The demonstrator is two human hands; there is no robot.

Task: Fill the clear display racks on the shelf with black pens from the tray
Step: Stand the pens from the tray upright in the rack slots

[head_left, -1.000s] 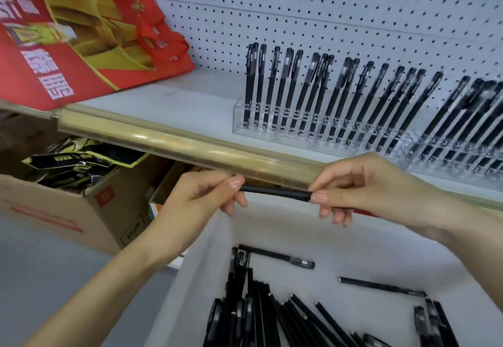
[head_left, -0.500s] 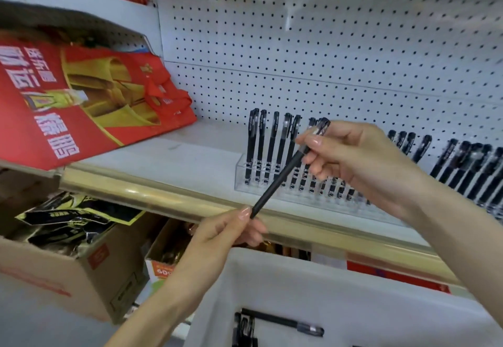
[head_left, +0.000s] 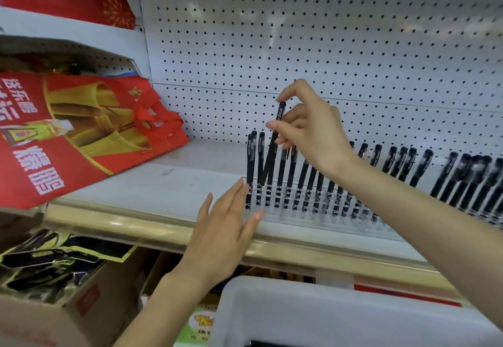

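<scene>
My right hand (head_left: pixel 307 128) pinches a black pen (head_left: pixel 270 148) near its cap, the pen tilted with its tip down among the pens at the left end of the clear display rack (head_left: pixel 313 217) on the white shelf (head_left: pixel 163 180). Several black pens (head_left: pixel 291 177) stand upright in that rack. My left hand (head_left: pixel 226 227) is flat, fingers straight, against the rack's left front corner and holds nothing. A second rack of pens (head_left: pixel 468 180) stands further right. The white tray's rim (head_left: pixel 326 300) shows at the bottom; its contents are mostly out of view.
A red and gold bag (head_left: pixel 81 134) lies on the shelf to the left. White pegboard (head_left: pixel 326 33) backs the shelf. The shelf has a gold front edge (head_left: pixel 136 224). A cardboard box (head_left: pixel 54 306) of dark packets sits below left.
My right hand has lifted the pen up and lowered its tip into the rack. My left hand has let go of the pen and now lies flat against the rack's corner. The view has tilted up.
</scene>
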